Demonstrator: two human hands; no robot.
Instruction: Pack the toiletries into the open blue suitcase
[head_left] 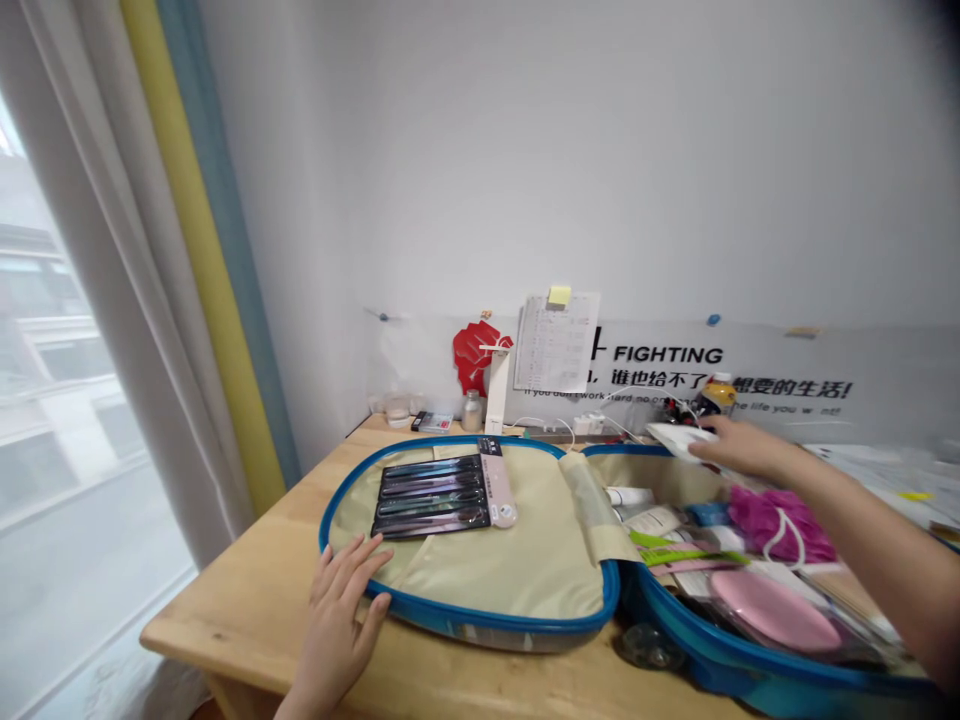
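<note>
Resting left hand (341, 610), one open blue suitcase (480, 622)

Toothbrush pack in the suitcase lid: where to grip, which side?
Probably the pale card strip at the right end of the toothbrush pack, coming from above on the right. The pack lies flat on the beige lid lining, so a pinch on that narrow strip looks easiest, and the right hand is on that side.

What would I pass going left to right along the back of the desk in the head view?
clear drinking glass → small glass bottle → white desk lamp → white power strip → yellow-labelled bottle
</note>
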